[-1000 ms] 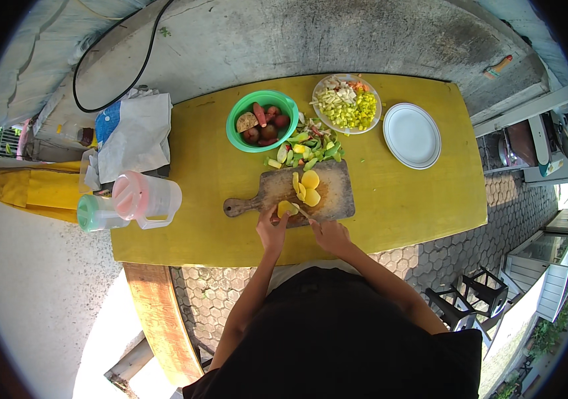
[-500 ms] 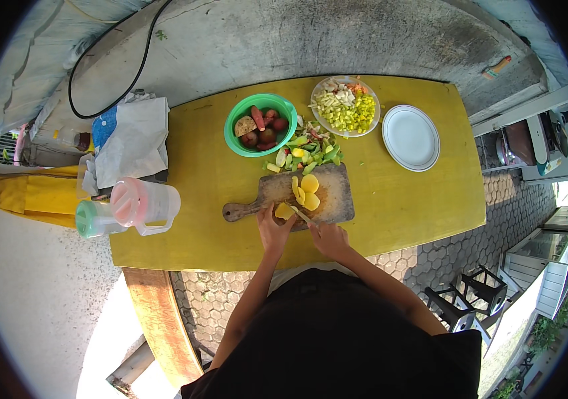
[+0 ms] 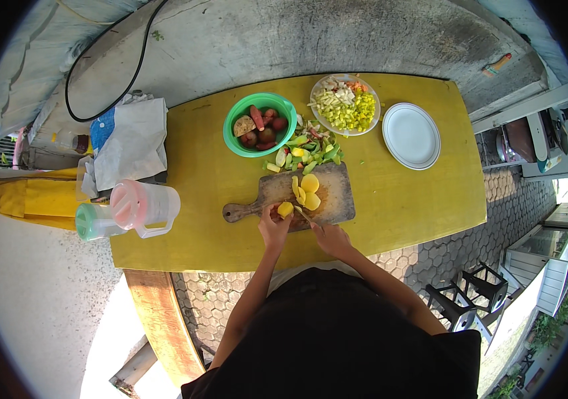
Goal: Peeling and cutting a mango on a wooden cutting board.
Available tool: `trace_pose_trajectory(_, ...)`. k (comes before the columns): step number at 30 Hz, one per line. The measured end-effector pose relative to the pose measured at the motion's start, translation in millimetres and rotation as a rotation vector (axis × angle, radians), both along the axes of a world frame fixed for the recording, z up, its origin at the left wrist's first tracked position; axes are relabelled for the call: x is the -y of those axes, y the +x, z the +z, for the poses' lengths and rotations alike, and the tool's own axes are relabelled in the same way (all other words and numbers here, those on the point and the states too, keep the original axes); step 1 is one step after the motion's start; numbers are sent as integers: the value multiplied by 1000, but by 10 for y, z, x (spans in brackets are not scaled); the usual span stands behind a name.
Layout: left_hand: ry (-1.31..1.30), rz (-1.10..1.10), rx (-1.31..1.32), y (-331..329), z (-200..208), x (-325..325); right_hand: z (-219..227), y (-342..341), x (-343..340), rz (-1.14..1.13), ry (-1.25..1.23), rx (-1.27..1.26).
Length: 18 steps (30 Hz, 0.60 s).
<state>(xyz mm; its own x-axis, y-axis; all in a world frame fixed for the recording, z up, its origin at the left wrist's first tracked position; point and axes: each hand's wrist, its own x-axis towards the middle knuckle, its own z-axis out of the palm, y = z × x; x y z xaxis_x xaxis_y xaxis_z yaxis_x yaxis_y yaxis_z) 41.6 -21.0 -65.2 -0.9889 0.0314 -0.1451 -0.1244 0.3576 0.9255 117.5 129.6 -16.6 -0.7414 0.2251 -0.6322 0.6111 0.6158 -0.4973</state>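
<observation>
A wooden cutting board (image 3: 334, 193) with a handle on its left lies near the front edge of the table. My left hand (image 3: 273, 228) holds a small piece of peeled yellow fruit (image 3: 285, 209) over the board's near left part, fingers closed around it. In my right hand (image 3: 330, 238) is a knife (image 3: 304, 215), its blade slanting up and left beside that piece. Several yellow fruit slices (image 3: 308, 193) rest on the middle of the board. Just beyond, a heap of green and yellow peelings (image 3: 312, 147) touches the board's far edge.
A green bowl (image 3: 229, 136) of whole produce stands behind the board. Farther right are a clear plate (image 3: 316, 118) of chopped pieces and a white plate (image 3: 411, 136). Two lidded pitchers (image 3: 164, 206), one pink and one green, stand left, before a white bag (image 3: 134, 146).
The fruit piece in my left hand has been turned, showing a rounder face. The knife has drawn slightly back from it, its blade now steeper.
</observation>
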Motion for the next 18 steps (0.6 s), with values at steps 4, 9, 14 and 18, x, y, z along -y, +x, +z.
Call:
trace_pose_trajectory(4,-6,45,139,-27,-20,47,-29,19,5,-3,-48,41)
trace_pose_trajectory(9,-26,101,-49,-2,35,32,22,1,33,-29,-43,19)
trace_pose_trajectory(14,-190,-29,-106,-26,161,48,67,-10,37,-22,-36,-61)
trace_pose_trajectory(18,-325,-115,-183,-72,240,28,-26,0,65,-66,-74,-109)
